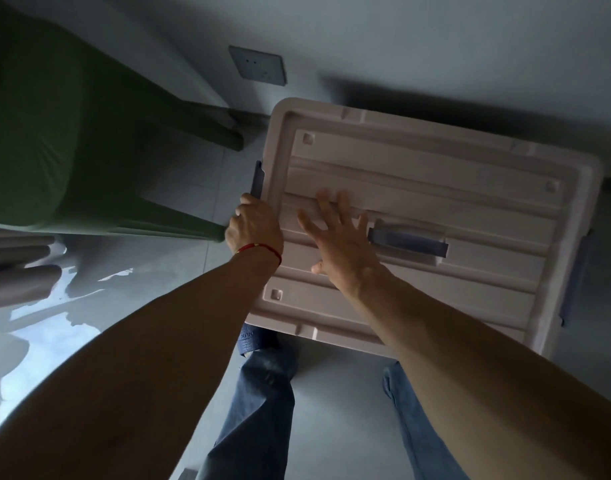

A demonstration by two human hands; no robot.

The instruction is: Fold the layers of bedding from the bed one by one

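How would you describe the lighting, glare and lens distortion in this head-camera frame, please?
In the head view the room is dim and bluish; bright window glare reflects off the glossy floor at lower left; the storage box lid casts a dark shadow on the wall behind it; wide-angle distortion stretches both forearms and bends the green bed; the left hand and right hand look slightly soft.

A home bedroom: a green-sheeted bed (37, 133), a plastic storage box (435, 188), a wall socket (257, 65), a tiled floor (335, 410).

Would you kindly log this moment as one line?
left hand: grips side latch | right hand: flat on bin lid | bedding: none held
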